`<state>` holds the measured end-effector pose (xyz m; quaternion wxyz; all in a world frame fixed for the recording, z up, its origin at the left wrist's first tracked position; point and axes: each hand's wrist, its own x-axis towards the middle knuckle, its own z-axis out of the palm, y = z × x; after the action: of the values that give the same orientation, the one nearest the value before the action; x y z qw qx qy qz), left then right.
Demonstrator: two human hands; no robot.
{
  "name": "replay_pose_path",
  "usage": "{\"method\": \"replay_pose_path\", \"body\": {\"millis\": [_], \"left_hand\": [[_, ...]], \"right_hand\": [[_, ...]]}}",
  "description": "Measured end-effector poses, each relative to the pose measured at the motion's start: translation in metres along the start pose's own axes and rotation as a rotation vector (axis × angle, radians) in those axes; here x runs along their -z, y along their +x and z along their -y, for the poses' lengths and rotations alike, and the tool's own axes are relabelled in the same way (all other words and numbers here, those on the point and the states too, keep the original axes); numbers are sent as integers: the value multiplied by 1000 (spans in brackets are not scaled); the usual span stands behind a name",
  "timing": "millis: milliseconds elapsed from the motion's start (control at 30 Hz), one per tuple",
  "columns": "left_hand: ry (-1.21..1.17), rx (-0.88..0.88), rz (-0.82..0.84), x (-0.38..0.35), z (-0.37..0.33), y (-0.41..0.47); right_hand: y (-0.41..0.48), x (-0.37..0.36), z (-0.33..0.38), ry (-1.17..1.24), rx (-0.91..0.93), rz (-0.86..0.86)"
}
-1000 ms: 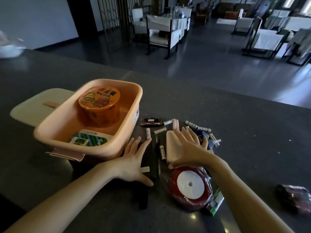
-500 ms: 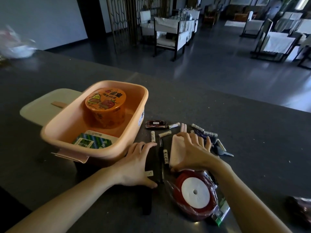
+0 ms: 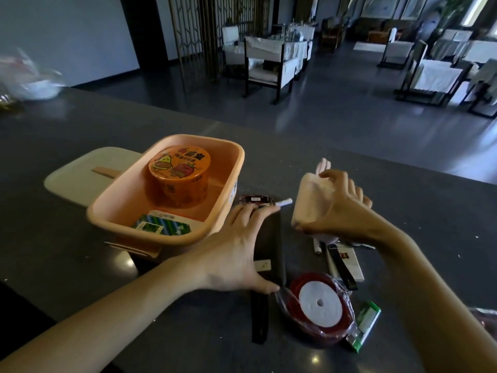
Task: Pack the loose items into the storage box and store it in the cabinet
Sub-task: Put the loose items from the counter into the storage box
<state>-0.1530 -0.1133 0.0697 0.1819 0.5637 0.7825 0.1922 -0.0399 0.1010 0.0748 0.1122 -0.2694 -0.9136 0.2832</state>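
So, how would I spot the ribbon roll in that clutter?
Start at the peach storage box on the dark counter. Right of it and nearer the camera, beyond the black pouch, lies the ribbon roll. Only it is a flat red wheel with a white centre, wrapped in clear plastic.

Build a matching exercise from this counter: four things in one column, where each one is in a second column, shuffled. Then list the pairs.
Things
1. orange tub
2. pale pink case
3. dark pouch
4. cream lid

Places
A. gripped by the right hand
B. flat on the counter, left of the storage box
C. standing inside the storage box
D. under the left hand, whose fingers lie straight on it

Pairs: 1-C, 2-A, 3-D, 4-B
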Motion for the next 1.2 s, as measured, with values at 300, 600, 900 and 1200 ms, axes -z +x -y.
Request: {"method": "replay_pose_path", "body": {"millis": [300,600,900,1200], "left_hand": [[0,-100,-288,136,43,-25],[-11,-102,-148,193,161,-10],[1,-260,11,185,209,21],[17,-228,113,168,223,44]], "right_hand": [[13,18,86,-41,73,-103],[49,-66,172,-118,39,-67],[69,-121,184,-263,-117,47],[77,-115,181,-340,-113,66]]}}
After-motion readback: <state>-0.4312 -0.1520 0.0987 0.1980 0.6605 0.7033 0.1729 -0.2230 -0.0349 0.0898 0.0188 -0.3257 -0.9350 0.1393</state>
